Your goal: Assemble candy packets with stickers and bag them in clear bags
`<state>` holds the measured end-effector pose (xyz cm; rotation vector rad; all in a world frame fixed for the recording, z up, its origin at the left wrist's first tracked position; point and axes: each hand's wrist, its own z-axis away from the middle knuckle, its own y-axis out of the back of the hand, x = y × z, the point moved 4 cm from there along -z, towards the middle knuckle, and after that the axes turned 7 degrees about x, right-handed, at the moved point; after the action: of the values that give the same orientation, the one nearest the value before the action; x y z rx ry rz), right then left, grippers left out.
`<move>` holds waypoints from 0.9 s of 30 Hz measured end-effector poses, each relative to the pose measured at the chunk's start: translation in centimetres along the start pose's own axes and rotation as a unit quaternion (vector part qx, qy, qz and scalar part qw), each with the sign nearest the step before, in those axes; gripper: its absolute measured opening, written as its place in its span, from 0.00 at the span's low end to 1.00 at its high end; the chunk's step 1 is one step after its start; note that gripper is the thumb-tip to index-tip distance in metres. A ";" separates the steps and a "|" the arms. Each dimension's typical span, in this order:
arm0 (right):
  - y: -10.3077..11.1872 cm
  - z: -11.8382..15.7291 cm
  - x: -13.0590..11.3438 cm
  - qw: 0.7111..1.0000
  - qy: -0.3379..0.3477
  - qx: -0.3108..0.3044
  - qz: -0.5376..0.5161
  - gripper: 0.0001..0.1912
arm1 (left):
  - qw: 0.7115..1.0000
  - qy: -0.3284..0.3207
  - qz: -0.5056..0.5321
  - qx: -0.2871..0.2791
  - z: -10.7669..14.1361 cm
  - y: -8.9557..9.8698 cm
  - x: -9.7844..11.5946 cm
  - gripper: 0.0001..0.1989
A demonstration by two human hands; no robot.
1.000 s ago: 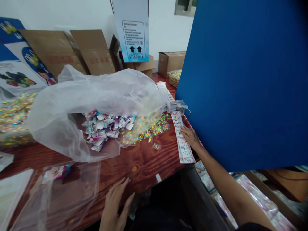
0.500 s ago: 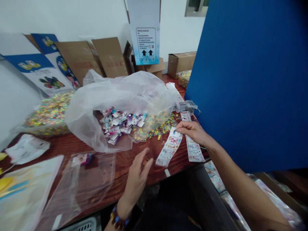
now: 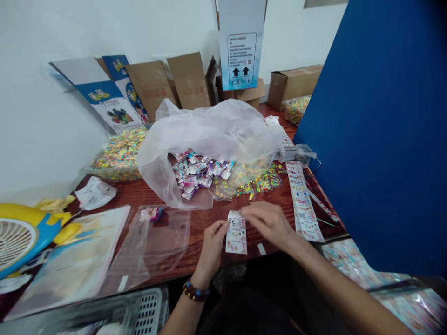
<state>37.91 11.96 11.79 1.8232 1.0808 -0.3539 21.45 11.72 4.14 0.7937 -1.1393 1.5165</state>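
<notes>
The left hand [image 3: 212, 246] pinches a sticker strip [image 3: 236, 234] at one edge; the half-open right hand [image 3: 268, 224] touches it.

Short strip of printed stickers [image 3: 236, 234], white-backed with small colored prints, held upright over the wooden counter [image 3: 202, 224]. Left hand [image 3: 211, 247]: fingers pressed against the strip's left edge. Right hand [image 3: 268, 224]: fingers [image 3: 247, 211] reaching the strip's top right corner. Longer sticker strip [image 3: 303, 201], just right of the right hand, lying lengthwise on the counter.
</notes>
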 end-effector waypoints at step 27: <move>-6.9 3.4 5.5 0.925 -0.281 -0.080 -0.243 0.09 | 0.983 -0.105 -0.148 0.028 0.2 2.4 -1.6 0.09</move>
<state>36.21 13.02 2.53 1.1728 1.0909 -0.9863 19.57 10.97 2.12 1.1318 -1.0776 1.2416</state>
